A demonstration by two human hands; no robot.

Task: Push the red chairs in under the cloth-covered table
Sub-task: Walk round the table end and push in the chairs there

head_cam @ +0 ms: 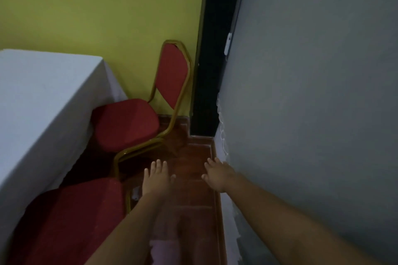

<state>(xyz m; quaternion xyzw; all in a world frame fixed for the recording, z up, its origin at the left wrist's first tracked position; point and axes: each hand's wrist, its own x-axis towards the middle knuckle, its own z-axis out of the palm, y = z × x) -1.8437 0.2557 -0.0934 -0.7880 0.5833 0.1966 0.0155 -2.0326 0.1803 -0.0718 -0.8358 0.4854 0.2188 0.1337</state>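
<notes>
A table under a white cloth [38,97] fills the left side. A red chair with a gold metal frame [127,123] stands at its far corner, the seat partly beside the cloth, its backrest [172,75] toward the yellow wall. A second red chair [71,217] is closer, at the lower left, its seat against the cloth. My left hand [157,178] reaches forward with fingers spread, empty, just right of the near chair's frame. My right hand [217,173] is also stretched out, fingers apart, holding nothing, close to the grey wall.
A grey wall [312,103] runs along the right, leaving a narrow strip of red-brown tiled floor [193,178] between it and the chairs. A yellow wall [107,11] is behind, with a dark doorway gap [215,60] at the corner.
</notes>
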